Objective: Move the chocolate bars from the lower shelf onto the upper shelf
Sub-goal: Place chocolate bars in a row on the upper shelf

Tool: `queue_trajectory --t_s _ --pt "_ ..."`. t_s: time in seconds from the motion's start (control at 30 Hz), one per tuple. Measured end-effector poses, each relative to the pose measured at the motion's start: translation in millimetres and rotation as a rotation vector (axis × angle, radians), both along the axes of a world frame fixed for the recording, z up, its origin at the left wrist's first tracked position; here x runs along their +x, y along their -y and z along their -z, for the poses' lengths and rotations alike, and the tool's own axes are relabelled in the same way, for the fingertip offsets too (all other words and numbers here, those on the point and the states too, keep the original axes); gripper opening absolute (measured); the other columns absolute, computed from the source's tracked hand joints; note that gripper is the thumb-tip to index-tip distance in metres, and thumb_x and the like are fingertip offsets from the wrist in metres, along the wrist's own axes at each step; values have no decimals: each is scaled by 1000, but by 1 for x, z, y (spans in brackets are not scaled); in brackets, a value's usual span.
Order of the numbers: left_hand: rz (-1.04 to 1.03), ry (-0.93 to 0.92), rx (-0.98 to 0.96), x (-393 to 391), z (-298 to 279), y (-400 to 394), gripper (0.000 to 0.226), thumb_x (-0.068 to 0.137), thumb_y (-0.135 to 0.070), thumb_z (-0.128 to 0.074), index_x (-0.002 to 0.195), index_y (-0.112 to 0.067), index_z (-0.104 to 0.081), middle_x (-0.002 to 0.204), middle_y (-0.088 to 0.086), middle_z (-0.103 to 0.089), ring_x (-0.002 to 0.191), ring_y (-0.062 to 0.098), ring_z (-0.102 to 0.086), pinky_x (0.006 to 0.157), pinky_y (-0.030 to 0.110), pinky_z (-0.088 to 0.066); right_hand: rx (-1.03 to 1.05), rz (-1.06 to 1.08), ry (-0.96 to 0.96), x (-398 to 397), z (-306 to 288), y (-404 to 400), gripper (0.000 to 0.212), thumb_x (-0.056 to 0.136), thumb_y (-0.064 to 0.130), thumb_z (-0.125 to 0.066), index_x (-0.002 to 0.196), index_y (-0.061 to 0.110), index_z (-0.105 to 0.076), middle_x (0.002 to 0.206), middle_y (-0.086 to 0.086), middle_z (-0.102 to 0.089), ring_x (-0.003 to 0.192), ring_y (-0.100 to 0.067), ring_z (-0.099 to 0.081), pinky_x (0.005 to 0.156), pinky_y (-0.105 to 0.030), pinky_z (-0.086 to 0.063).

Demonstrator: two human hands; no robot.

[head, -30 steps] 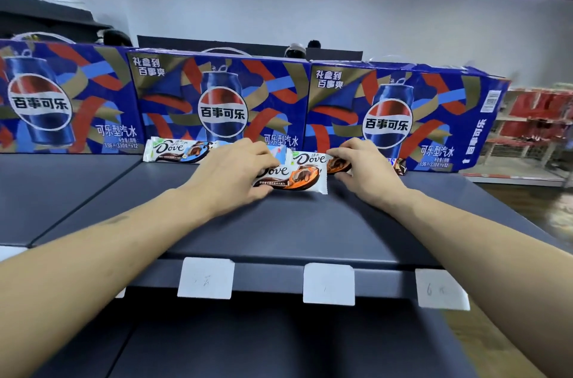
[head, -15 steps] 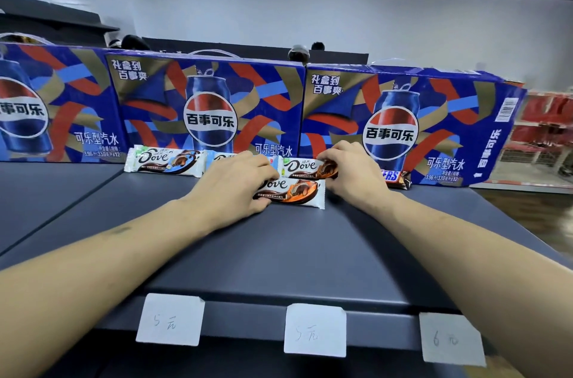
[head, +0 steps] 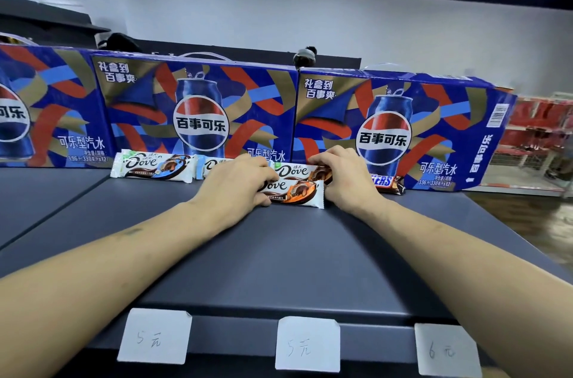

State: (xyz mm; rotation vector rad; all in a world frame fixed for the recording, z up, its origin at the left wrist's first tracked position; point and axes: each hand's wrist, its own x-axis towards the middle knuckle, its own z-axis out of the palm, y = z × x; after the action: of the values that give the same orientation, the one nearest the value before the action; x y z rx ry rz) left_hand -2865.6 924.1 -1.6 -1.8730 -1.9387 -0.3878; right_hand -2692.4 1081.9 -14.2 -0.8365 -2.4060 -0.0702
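You have four Dove bars on the upper shelf [head: 279, 253] — one at far left [head: 153, 166], one mostly under your left hand [head: 210, 164], one at the back [head: 297, 172], one in front [head: 294, 192] — plus one Snickers bar [head: 389, 184]. Behind them stand three Pepsi cartons [head: 198, 111], the leftmost cut off by the edge. Three paper price tags [head: 307, 343] hang on the shelf's front edge — two marked 5, one marked 6. Two hands are in view.

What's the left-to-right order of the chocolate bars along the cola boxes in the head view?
Dove bar with the green corner → blue-cornered Dove bar, partly under the left hand → rear Dove bar → Snickers bar, beyond the right hand. The orange Dove bar in front overlaps the rear one, so it is left out.
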Motion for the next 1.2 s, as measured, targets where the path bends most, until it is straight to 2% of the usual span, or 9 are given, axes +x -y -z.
queue_trajectory --t_s 0.2,0.37,0.47,0.63,0.73,0.83,1.03,1.2 --pt "-21 11 5 5 1 -7 44 86 -43 -64 129 -34 -56 119 -13 -55 113 12 -48 77 28 -40 -45 -16 -81 11 1 0 47 79 14 -73 124 25 -63 115 3 -56 109 -17 -46 93 -27 -40" --pt "-26 19 -4 6 1 -14 45 87 -42 -63 129 -33 -56 120 -12 -55 114 12 -48 76 25 -37 -39 5 -73 23 2 -1 49 79 28 -74 126 25 -61 117 4 -57 111 -17 -47 94 -31 -43" --pt "-24 29 -14 8 0 -16 45 86 -42 -64 129 -32 -56 121 -12 -55 116 13 -48 81 30 -44 -32 -10 -58 31 1 -1 47 80 29 -73 125 25 -60 117 7 -58 111 -15 -47 94 -29 -43" --pt "-17 58 -8 21 -1 -25 40 86 -36 -64 124 -27 -61 113 -7 -57 112 16 -51 79 37 -51 -55 -21 -117 46 -2 -2 36 88 16 -59 123 25 -60 116 10 -58 114 -11 -45 92 -23 -40" --pt "-62 75 -8 30 0 -35 36 85 -32 -63 120 -24 -62 108 -4 -57 108 18 -51 72 34 -49 -76 33 -165 53 -4 -2 37 89 8 -50 122 23 -60 116 7 -60 114 -11 -46 91 -28 -45" --pt "-95 106 -16 36 0 -42 35 85 -27 -62 119 -21 -62 108 -1 -55 106 20 -50 72 35 -49 -79 59 -177 56 -6 1 38 89 7 -48 122 23 -60 115 7 -60 113 -12 -48 91 -31 -48" --pt "-78 143 -7 36 3 -45 39 86 -23 -64 124 -18 -60 114 0 -54 110 20 -48 77 34 -48 -84 25 -167 48 -6 17 33 89 13 -52 118 25 -62 113 10 -59 111 -9 -46 87 -24 -41" --pt "-57 183 22 30 4 -31 43 86 -27 -67 127 -18 -57 120 -1 -51 115 19 -45 82 34 -48 -86 3 -129 43 -4 32 29 90 25 -57 118 25 -62 116 10 -59 111 -12 -47 92 -27 -42"
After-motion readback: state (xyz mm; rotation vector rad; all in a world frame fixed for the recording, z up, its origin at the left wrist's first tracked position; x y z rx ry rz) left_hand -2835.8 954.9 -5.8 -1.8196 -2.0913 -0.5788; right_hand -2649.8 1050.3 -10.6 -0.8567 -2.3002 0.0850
